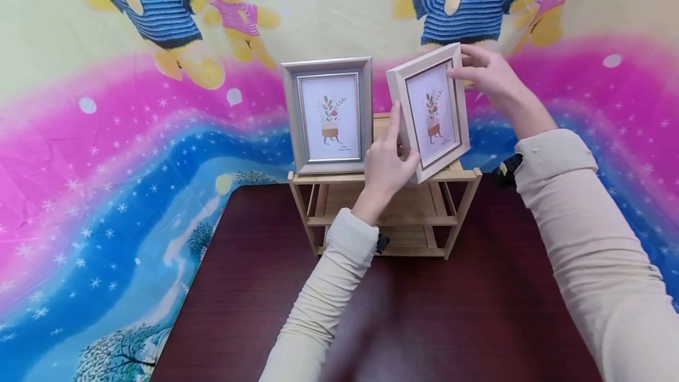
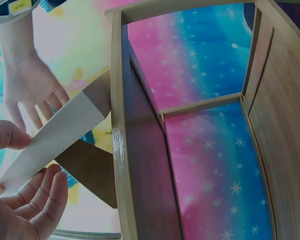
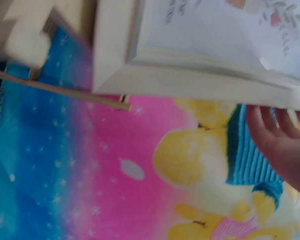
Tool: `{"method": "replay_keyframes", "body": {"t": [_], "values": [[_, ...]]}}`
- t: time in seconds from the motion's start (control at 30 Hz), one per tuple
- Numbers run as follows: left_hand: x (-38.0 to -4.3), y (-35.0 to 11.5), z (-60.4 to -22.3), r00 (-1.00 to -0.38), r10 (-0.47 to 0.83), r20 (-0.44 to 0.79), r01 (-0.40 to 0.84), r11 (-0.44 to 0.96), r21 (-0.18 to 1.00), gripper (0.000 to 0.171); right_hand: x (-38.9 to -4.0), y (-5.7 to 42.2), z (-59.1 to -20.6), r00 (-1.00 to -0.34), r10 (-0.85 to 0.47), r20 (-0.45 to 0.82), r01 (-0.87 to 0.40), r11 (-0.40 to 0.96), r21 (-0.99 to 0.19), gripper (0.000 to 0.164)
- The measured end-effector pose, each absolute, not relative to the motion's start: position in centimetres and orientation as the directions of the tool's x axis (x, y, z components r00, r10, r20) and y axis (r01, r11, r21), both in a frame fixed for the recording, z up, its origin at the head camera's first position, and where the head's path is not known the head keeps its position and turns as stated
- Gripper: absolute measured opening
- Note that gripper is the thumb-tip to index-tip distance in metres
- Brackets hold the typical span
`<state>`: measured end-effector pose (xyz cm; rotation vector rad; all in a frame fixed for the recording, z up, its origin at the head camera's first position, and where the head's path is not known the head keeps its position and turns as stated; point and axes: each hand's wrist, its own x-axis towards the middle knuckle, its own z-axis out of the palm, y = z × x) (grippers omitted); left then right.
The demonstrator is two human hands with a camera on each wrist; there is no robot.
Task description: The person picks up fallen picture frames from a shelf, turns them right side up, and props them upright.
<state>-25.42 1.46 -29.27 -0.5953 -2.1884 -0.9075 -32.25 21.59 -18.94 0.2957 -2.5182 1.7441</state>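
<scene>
A cream-white picture frame (image 1: 434,114) with a potted-plant print leans tilted over the right part of a wooden shelf rack (image 1: 382,221). My left hand (image 1: 384,164) grips its lower left edge, thumb in front. At the upper right edge, my right hand (image 1: 488,72) holds it with the thumb on the front and fingers behind. The left wrist view shows a brown support leg (image 2: 90,172) angled out from the frame's back. Beside it on the rack top stands a silver-grey picture frame (image 1: 331,119) with the same print, upright and touched by neither hand.
The rack has lower slatted tiers and stands on a dark red-brown table (image 1: 244,287) near its back edge. A cloth backdrop (image 1: 159,134) with bears and snowflakes hangs close behind and around the table.
</scene>
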Motion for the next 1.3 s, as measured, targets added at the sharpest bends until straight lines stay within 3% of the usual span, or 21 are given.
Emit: {"method": "replay_keyframes", "body": {"t": [0.27,0.5,0.9,1.1,1.3], "values": [[-25.8,0.8,-28.9,-0.713,0.163,0.682,0.608,0.627,0.486,0.079,-32.2,23.7,-20.5,-0.942,-0.291,0.166,-0.273,0.379,-0.884,0.081],[-26.2,0.3,-29.0,-0.711,0.168,0.683,0.623,0.600,0.501,0.075,-32.1,25.0,-21.7,-0.906,-0.374,0.199,-0.335,0.344,-0.877,0.093],[-26.7,-0.1,-29.0,-0.705,0.145,0.694,0.594,0.654,0.467,0.070,-31.7,25.5,-22.3,-0.896,-0.363,0.255,-0.384,0.345,-0.857,0.095],[-26.8,0.4,-29.0,-0.695,0.117,0.710,0.531,0.748,0.397,0.065,-31.2,25.5,-22.7,-0.892,-0.340,0.300,-0.414,0.344,-0.843,0.096],[-26.8,1.3,-28.9,-0.747,0.069,0.661,0.418,0.822,0.387,0.069,-30.7,25.0,-22.9,-0.885,-0.304,0.353,-0.447,0.344,-0.826,0.095]]}}
